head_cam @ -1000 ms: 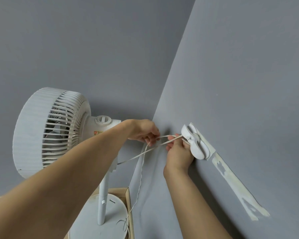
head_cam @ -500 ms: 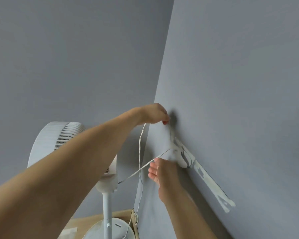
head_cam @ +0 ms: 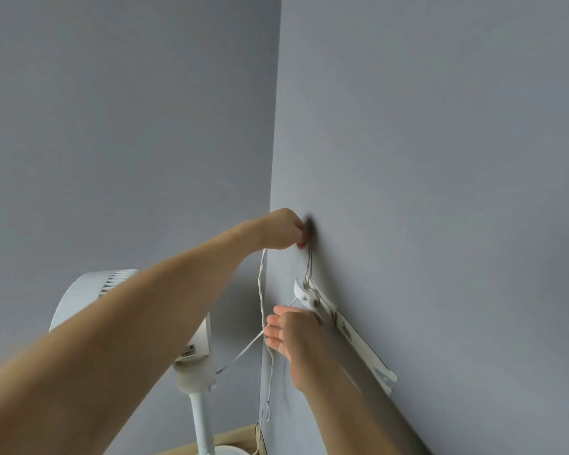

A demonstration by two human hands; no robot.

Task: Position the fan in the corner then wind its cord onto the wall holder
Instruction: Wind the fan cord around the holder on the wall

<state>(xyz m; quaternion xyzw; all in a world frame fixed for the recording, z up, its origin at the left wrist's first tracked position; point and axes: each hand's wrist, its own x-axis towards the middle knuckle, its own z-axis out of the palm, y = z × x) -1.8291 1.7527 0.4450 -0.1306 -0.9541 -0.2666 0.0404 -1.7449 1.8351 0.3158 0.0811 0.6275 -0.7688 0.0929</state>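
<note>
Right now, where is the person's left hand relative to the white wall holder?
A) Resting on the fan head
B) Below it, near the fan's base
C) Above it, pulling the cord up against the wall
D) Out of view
C: the left hand pinches the cord against the wall, above the wall holder.

L hand (head_cam: pixel 284 228) raised – fingers curled, pinching | R hand (head_cam: pixel 289 330) lower – fingers extended

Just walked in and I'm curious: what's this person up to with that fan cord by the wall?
A person is winding the white fan's cord onto a white wall holder. The left hand pinches the cord up high against the wall, while the right hand rests by the holder, fingers relaxed. The fan stands in the corner, with cord left hanging loose.
</note>
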